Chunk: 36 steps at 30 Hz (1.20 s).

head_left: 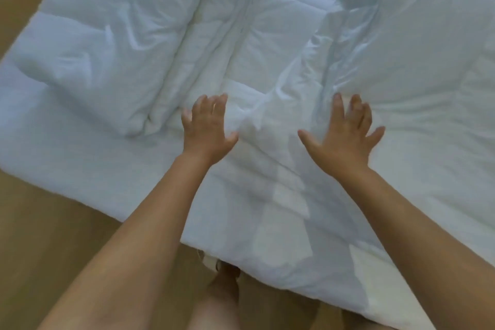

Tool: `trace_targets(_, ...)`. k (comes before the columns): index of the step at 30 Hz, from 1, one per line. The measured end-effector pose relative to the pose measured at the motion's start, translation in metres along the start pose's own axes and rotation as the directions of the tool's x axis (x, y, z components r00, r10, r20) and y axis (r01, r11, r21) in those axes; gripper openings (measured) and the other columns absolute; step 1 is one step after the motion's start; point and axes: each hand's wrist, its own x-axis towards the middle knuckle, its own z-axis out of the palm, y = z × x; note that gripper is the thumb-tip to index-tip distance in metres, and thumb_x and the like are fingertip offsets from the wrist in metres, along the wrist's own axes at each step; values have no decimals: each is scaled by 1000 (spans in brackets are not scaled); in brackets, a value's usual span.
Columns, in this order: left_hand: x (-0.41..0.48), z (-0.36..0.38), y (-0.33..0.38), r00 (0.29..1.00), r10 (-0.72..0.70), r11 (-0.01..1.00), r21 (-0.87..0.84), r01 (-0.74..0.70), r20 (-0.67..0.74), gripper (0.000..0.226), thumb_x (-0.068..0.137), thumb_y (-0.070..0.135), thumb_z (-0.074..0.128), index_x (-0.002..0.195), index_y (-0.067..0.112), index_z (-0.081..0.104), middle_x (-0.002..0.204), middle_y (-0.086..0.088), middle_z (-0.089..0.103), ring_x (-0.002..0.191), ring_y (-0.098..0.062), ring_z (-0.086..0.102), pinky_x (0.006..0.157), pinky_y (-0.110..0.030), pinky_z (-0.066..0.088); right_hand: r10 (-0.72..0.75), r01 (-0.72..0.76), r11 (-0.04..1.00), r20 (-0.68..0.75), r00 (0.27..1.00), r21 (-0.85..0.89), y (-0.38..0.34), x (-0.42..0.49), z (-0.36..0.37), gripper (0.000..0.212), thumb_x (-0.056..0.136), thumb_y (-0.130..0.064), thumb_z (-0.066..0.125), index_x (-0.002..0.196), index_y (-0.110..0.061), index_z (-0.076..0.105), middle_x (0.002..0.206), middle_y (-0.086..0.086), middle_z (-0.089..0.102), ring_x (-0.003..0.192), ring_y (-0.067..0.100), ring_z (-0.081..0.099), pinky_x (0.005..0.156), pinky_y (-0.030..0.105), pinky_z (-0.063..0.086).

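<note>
Nothing is gripped: the left hand (209, 128) and the right hand (345, 136) are held palms down, fingers spread and straight, over the near middle of a white duvet (267, 35) — whether it is touched cannot be told. The duvet is spread on a wooden floor (40, 222), its left and right sides folded inward — a rumpled strip is left between them.
</note>
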Motion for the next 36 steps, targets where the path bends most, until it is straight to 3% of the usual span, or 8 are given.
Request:
trace_targets(4, 31, -16, -64, 989, 118, 963, 231, -137, 94, 85, 81, 48, 60, 149, 21, 16, 156, -4, 15, 145, -27, 0, 109, -62, 2, 134, -133, 990, 37, 990, -41, -56, 7, 20, 91, 82, -71, 40, 150, -25, 1, 158, 10, -7, 144, 32, -9, 108, 64, -5)
trace_targets(12, 67, -36, -124, 956, 191, 909, 326, -258, 222, 104, 82, 51, 58, 150, 13, -10, 158, -9, -9, 145, -27, -13, 112, -57, -5, 150, -224, 935, 265, 953, 276, -174, 21, 59, 90, 81, -71, 46, 150, -26, 11, 153, 9, 18, 140, 33, 15, 111, 53, 20)
trace_targets(20, 105, -65, -199, 807, 558, 747, 306, -590, 195, 86, 84, 62, 18, 148, 4, 22, 157, -8, 18, 146, -23, 2, 106, -42, -27, 136, -447, 488, 440, 888, 750, -313, 65, 89, 125, 60, -81, 60, 151, -26, -6, 154, 13, 17, 140, 32, 25, 111, 44, 30)
trace_targets(23, 140, -71, -234, 794, 600, 759, 242, -604, 100, 77, 87, 55, 24, 138, 1, 44, 147, -13, 39, 142, -27, 26, 113, -47, -9, 255, -545, 441, 483, 838, 713, -361, 95, 98, 139, 50, -87, 59, 149, -22, -13, 155, 15, 11, 142, 34, 17, 114, 47, 24)
trace_targets(26, 172, -69, -279, 750, 660, 738, 218, -639, -38, 60, 86, 44, 38, 125, 3, 60, 133, -15, 55, 128, -32, 48, 106, -62, 17, 339, -581, 533, 474, 813, 616, -390, 116, 120, 147, 48, -88, 58, 149, -12, -16, 156, 18, 6, 143, 36, 12, 116, 47, 18)
trace_targets(30, 216, -62, -337, 873, 477, 871, 188, -454, -99, 76, 78, 56, 41, 136, 8, 49, 138, -20, 46, 133, -33, 37, 104, -67, 15, 408, -538, 629, 352, 843, 561, -419, 129, 150, 141, 53, -83, 62, 150, -1, 2, 154, 21, 15, 141, 36, 18, 113, 44, 20)
trace_targets(33, 253, -70, -383, 980, 121, 993, 17, -120, -157, 90, 71, 70, 44, 144, 18, 35, 149, -13, 29, 141, -29, 21, 109, -61, 7, 472, -529, 630, 261, 842, 568, -429, 129, 161, 138, 54, -81, 64, 147, 5, 8, 151, 22, 21, 138, 35, 23, 112, 40, 21)
trace_targets(36, 285, -72, -432, 952, -303, 935, -209, 287, -48, 111, 62, 82, 55, 147, 20, 20, 152, -10, 24, 141, -28, 21, 112, -60, 12, 515, -529, 604, 215, 830, 595, -431, 122, 166, 136, 54, -78, 67, 146, 5, 12, 150, 21, 24, 137, 35, 27, 114, 41, 23)
